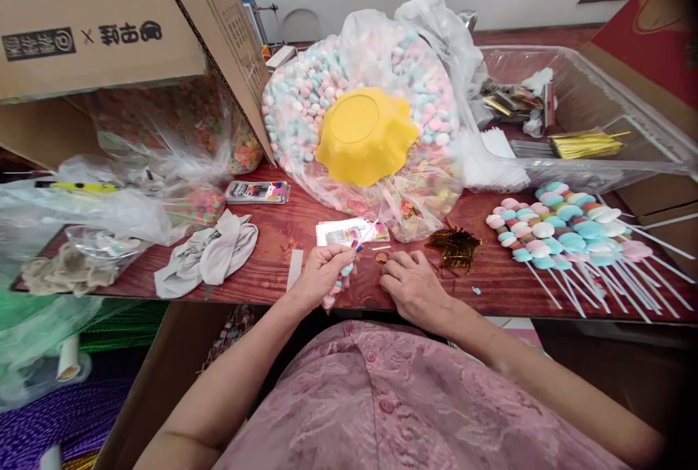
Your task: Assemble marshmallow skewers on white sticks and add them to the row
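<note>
My left hand [323, 271] is closed around a skewer of pastel marshmallow sweets [339, 282] that hangs down over the near edge of the red-brown table [273, 259]. My right hand [410, 282] rests on the table with fingers curled, its fingertips at a small round sticker [382, 257]. A sheet of stickers [349, 231] lies just beyond both hands. A bundle of gold twist ties [455, 247] lies right of my right hand.
Several finished marshmallow skewers [561, 233] lie at the right. A big clear bag of marshmallows [376, 70] with a yellow bowl [365, 134] on it stands behind. A cardboard box [109, 33], plastic bags, a grey cloth [210, 255] and a clear tub [600, 106] surround them.
</note>
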The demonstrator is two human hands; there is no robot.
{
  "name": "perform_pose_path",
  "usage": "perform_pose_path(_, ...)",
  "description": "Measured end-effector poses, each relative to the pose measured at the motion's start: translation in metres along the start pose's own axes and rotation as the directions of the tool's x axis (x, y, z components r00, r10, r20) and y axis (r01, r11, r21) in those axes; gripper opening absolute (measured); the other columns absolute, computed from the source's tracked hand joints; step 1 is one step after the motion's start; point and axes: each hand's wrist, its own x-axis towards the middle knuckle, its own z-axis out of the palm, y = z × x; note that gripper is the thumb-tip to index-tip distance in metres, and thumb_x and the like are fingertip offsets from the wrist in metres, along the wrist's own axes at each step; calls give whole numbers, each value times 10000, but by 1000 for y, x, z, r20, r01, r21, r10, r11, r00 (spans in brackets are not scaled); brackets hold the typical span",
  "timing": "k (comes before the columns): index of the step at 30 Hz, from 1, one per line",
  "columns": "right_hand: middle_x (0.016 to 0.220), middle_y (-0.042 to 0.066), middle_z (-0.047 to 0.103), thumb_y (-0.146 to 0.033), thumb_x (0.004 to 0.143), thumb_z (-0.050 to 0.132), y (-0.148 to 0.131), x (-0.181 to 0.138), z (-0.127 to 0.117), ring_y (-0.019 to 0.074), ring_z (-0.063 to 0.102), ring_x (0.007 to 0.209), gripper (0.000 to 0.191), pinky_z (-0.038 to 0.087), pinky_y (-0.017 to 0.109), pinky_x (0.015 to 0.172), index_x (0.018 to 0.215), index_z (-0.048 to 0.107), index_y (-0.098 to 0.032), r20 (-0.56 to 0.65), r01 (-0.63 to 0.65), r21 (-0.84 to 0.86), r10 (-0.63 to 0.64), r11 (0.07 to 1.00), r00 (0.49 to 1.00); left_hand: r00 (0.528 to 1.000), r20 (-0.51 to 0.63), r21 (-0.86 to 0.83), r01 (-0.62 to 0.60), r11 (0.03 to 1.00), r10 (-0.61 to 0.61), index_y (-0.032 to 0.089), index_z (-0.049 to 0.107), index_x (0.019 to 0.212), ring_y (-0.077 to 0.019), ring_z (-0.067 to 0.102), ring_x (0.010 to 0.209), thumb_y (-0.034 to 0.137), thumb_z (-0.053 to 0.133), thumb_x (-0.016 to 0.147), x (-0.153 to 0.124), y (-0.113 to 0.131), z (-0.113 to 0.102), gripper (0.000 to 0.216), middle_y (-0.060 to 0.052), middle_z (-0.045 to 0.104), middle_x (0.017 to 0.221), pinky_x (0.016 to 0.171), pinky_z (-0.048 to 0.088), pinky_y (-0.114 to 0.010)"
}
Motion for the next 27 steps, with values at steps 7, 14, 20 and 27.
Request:
perform_pose_path(7,751,30,572,-217,948,438,26,19,-8,168,506,727,179,403,308,687,796,527,-193,-134,-138,681,307,719,942,994,101,-161,50,986,-34,127,651,810,-37,435,365,522,710,733,-2,-7,-1,407,-17,634,629,307,276,-137)
perform_pose_path(14,710,8,562,-188,900,477,20,39,-15,150,513,689,143,412,278,661,780,554,-199,-190,-67,739,302,670,934,989,105,-90,-93,992,103,133,636,716,-24,457,486,454,714,724,6,14,14,330,-9,582,768,380,317,-137)
perform_pose_path(20,831,34,611,-94,864,431,27,33,-9,176,552,762,340,448,326,737,1175,532,-187,-72,-126,699,244,704,967,986,161,44,-48,998,40,161,533,664,-20,372,387,466,630,755,22,15,21,333,58,458,588,324,320,-130)
perform_pose_path(27,716,-20,545,-212,884,494,32,23,-8,132,506,646,353,427,267,635,1232,552,-194,94,-237,860,317,452,944,980,195,-12,-23,1000,25,150,569,711,-26,368,299,474,650,743,25,11,23,335,70,471,554,252,289,-146)
